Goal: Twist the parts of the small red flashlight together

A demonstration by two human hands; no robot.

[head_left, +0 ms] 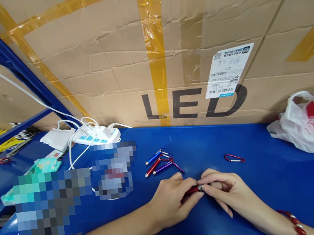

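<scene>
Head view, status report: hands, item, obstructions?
Left hand and right hand both pinching a small red flashlight. Three finished flashlights lie just beyond. Loose red carabiner to the right, apart.

Before you lies a blue bench (269, 195). On it: three small flashlights (158, 164) near the middle, a red carabiner (234, 158) to their right, a white power strip (96, 136) far left, a white plastic bag (298, 130) far right.
</scene>
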